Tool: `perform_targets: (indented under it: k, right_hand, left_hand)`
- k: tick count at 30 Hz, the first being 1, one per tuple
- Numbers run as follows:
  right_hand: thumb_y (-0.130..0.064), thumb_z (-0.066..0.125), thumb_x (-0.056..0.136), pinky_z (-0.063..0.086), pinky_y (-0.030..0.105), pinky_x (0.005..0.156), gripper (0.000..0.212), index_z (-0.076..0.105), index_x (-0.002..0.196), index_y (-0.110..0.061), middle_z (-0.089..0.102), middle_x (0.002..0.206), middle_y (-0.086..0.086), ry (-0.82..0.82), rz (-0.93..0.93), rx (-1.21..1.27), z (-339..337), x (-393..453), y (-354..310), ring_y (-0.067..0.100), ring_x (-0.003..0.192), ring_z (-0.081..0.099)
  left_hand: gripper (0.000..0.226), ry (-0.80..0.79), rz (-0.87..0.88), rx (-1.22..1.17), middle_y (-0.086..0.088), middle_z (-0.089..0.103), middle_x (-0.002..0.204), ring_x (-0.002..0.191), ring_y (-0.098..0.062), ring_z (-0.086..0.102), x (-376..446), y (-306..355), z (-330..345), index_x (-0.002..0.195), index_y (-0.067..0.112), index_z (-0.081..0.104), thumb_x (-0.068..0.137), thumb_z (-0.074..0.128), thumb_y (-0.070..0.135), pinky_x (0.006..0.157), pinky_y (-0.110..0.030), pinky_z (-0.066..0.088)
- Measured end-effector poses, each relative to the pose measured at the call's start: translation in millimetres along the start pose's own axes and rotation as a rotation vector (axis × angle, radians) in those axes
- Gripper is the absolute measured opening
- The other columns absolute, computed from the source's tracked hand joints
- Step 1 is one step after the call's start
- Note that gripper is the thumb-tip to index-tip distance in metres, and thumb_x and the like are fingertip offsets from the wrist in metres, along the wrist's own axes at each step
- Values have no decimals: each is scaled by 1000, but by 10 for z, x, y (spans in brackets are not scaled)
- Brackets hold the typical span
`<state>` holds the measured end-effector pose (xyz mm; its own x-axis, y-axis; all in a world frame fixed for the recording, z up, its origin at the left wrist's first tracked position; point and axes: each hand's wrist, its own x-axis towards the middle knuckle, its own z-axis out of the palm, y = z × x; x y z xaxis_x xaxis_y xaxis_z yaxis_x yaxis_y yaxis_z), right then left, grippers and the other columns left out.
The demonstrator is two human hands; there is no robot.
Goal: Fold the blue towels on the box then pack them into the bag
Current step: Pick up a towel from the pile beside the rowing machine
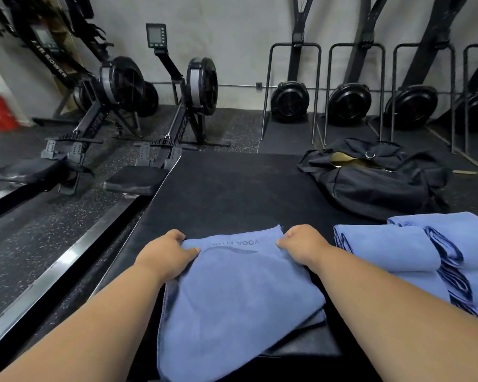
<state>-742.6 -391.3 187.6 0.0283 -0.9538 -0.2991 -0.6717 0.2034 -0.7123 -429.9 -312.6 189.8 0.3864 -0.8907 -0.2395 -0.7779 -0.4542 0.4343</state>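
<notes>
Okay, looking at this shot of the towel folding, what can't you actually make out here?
Head view only:
- Fingertips of left hand and right hand: curled under the far edge of the blue printed towel.
- Stack of folded blue towels: cut off by the right edge, count unclear.
- Inside of the black fabric duffel bag: hidden behind its folds.

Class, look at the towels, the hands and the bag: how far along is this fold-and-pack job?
Done: folded towels lie stacked on the right of the box. In hand: the left hand and right hand each pinch a far corner of a towel, mid-fold. Left: finishing that fold and all the packing; the bag lies open beyond the box, no towel visible inside.
</notes>
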Motion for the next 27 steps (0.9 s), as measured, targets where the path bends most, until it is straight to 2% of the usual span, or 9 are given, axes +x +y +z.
perform_targets:
  k: [2,4,8,12,14,17,19,23,27]
  right_hand:
    - [-25,75,84,37,29,57,27,55,66,-20,51,60,-6,23,-75,146,11,-109,25,17,58,44]
    - [-23,77,88,38,26,55,21,63,75,-15,52,60,-9,68,-190,234,-41,-277,-11,12,57,44]
    - [-20,78,90,42,22,56,13,68,83,-16,57,62,-6,66,-394,318,-275,-760,-290,11,57,49]
    - [-22,79,89,45,27,59,14,68,80,-21,62,64,-6,60,-521,348,-447,-1314,-540,9,57,52]
    - [-23,80,89,45,29,60,14,68,81,-22,63,64,-6,58,-574,357,-504,-1575,-593,8,58,52]
    - [-21,80,88,45,28,62,15,68,79,-22,62,65,-8,82,-618,376,-550,-1868,-576,6,59,51]
    - [-20,81,87,45,28,63,15,69,78,-22,60,69,-7,97,-627,403,-567,-2064,-508,6,61,49]
    - [-17,83,86,45,17,71,16,72,78,-26,60,89,0,141,-687,349,-567,-2444,-379,2,70,54]
    - [-17,84,87,51,22,76,13,73,81,-23,68,96,1,34,-710,432,-581,-2778,-373,4,78,62]
  left_hand:
    - [62,91,16,141,-2,55,130,123,-28,54,-86,68,5,139,35,56,84,67,61,98,-38,49]
    - [57,195,106,81,1,47,134,131,-28,44,-189,144,-24,139,39,58,84,70,50,105,-37,44]
    - [47,247,505,-306,19,53,132,132,-7,49,-482,450,-251,131,39,67,87,80,38,112,-25,38]
    - [53,146,780,-348,26,52,144,137,12,42,-1033,928,-554,142,39,61,92,78,39,111,-10,29]
    - [39,101,791,-393,28,62,134,128,13,52,-1330,1067,-653,133,37,66,95,75,36,106,-12,38]
    - [6,23,732,-503,11,76,98,91,-3,69,-1686,1099,-725,97,29,74,97,74,23,85,-27,55]
    - [13,-6,713,-540,1,75,89,77,-7,66,-1908,1038,-703,85,27,71,95,75,21,76,-32,54]
    - [11,-126,682,-546,7,72,84,73,-5,59,-2357,868,-603,85,26,71,95,75,24,70,-24,48]
    - [14,-185,648,-736,-2,76,93,85,-12,64,-2705,741,-637,89,24,76,88,78,38,83,-35,52]
